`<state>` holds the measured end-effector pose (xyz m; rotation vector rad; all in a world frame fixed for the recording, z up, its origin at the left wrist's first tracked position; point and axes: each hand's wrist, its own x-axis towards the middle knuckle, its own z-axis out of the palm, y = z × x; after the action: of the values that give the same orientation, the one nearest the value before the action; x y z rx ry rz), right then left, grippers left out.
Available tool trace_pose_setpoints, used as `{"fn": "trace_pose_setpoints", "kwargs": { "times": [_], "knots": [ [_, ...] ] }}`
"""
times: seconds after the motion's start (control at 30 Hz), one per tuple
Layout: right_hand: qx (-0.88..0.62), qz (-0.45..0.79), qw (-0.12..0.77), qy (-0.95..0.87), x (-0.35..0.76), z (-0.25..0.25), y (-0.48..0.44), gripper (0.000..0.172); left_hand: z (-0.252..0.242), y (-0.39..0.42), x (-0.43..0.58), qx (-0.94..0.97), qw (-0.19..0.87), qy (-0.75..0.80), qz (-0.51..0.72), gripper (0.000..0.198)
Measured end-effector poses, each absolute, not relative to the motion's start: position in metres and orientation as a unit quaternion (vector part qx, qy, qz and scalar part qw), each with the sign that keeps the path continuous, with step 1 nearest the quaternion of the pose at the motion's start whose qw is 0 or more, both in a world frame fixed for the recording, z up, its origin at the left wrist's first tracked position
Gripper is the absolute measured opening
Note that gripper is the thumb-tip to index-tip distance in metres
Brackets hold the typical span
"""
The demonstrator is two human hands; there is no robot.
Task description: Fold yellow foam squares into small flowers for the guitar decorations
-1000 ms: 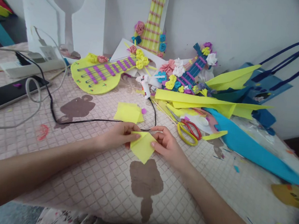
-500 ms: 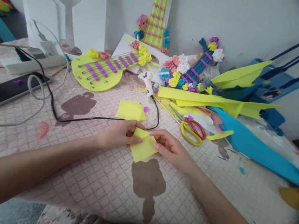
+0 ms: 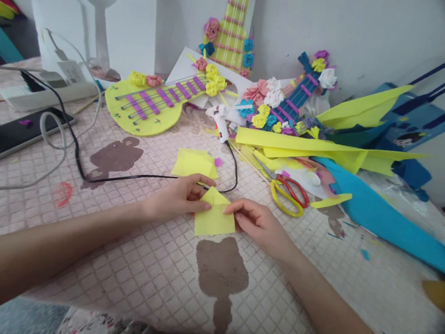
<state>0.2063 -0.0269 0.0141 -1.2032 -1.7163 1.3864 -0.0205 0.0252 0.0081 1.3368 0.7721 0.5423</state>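
A small yellow paper square (image 3: 214, 225) is held up between both hands, its top edge folded to a point. My left hand (image 3: 186, 197) pinches its left side, thumb on the front face and fingers behind. At the right edge, my right hand (image 3: 254, 220) grips the same paper with thumb and index finger. Just beyond the hands lies a stack of yellow paper squares (image 3: 193, 163). Behind that stack stands a white hot glue gun (image 3: 219, 120), its black cord running round the stack's right side.
Scissors (image 3: 288, 194) with red and yellow handles lie to the right, near blue paper (image 3: 374, 223) and long yellow paper (image 3: 307, 144). Paper guitars (image 3: 145, 109) with crepe flowers stand behind. A phone (image 3: 17, 134) and power strip (image 3: 48, 92) sit left.
The yellow paper square has turned between my hands, so its lower edge is now nearly level and its top points up. My right fingers have shifted onto its front.
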Motion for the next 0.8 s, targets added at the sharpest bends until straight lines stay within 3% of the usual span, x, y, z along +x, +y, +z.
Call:
{"fn": "trace_pose_setpoints", "kwargs": {
  "times": [0.27, 0.53, 0.7, 0.8],
  "knots": [
    [-0.452, 0.422, 0.305, -0.724, 0.202, 0.012, -0.03, 0.026, 0.008, 0.024, -0.02, 0.604, 0.682, 0.33, 0.249, 0.051],
    [-0.454, 0.311, 0.342, -0.762, 0.201, 0.009, -0.029, 0.019, 0.005, 0.022, -0.021, 0.622, 0.647, 0.335, 0.286, 0.043],
    [-0.472, 0.276, 0.333, -0.768, 0.201, 0.009, -0.031, 0.018, 0.013, 0.017, -0.023, 0.773, 0.431, 0.336, 0.322, 0.025],
    [-0.466, 0.283, 0.322, -0.774, 0.202, 0.01, -0.03, 0.015, 0.019, 0.011, -0.023, 0.858, 0.325, 0.248, 0.311, 0.038]
  ]
}}
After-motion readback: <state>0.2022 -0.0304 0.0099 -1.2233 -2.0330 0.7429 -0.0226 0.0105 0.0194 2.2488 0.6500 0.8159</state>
